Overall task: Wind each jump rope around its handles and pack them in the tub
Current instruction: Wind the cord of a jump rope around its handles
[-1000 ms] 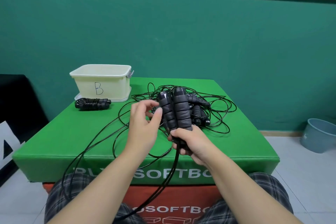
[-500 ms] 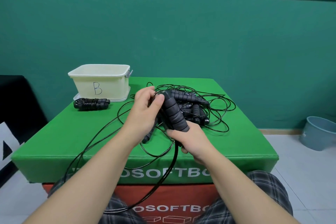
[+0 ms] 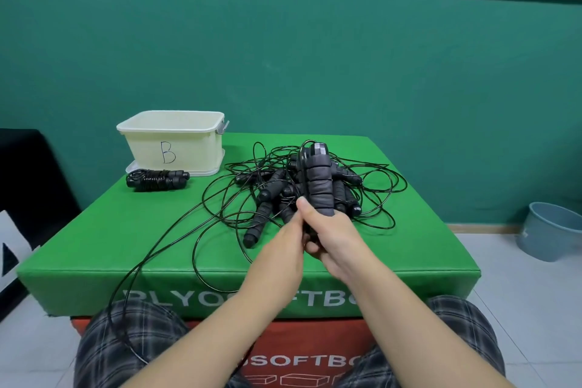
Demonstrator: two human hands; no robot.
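Note:
My right hand [image 3: 337, 238] grips the lower end of two black foam jump-rope handles [image 3: 318, 183], held upright side by side above the green box. My left hand [image 3: 291, 235] presses against their left side, thumb on the handles, fingers hidden behind; I cannot tell whether it pinches the cord. The thin black cord [image 3: 151, 261] runs off the box's front left edge down over my lap. Behind the handles lies a tangled pile of jump ropes [image 3: 274, 195]. One wound rope bundle [image 3: 156, 179] lies in front of the cream tub [image 3: 176, 140] marked B.
The green soft box [image 3: 409, 249] stands on an orange one. A blue-grey bucket [image 3: 551, 230] sits on the floor at the right. A black and white object stands at the left edge. A green wall is close behind.
My left hand came down from the top of the handles to their lower end beside my right hand. The handles stand upright again. A stray handle now lies on the box.

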